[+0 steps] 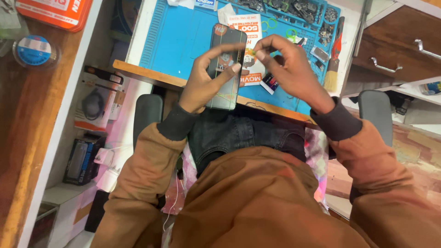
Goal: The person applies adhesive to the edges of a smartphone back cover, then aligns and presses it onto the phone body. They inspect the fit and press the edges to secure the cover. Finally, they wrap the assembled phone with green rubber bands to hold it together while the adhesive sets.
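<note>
- The phone (226, 66) is a dark glossy slab held upright-ish in the air, just over the front wooden edge of the bench, with thin yellow-green rubber bands stretched across it.
- Left hand (206, 80) grips the phone from below, thumb lying across the glass.
- Right hand (287, 69) is pinched shut, fingertips (259, 54) squeezing something small right at the phone's right edge, looks like a bit of the band, but I can't tell for sure.
- Behind it sits a blue ribbed work mat (183, 36), rubbery looking, with a white printed packet (250, 32) touching the phone's outline.
- A wooden-handled brush (333, 64) lies near the mat's right edge, and small metal parts (294, 9) crowd the far corner.
- Open room is mostly the mat's left half; the lap below is tight between the chair armrests (147, 112).
</note>
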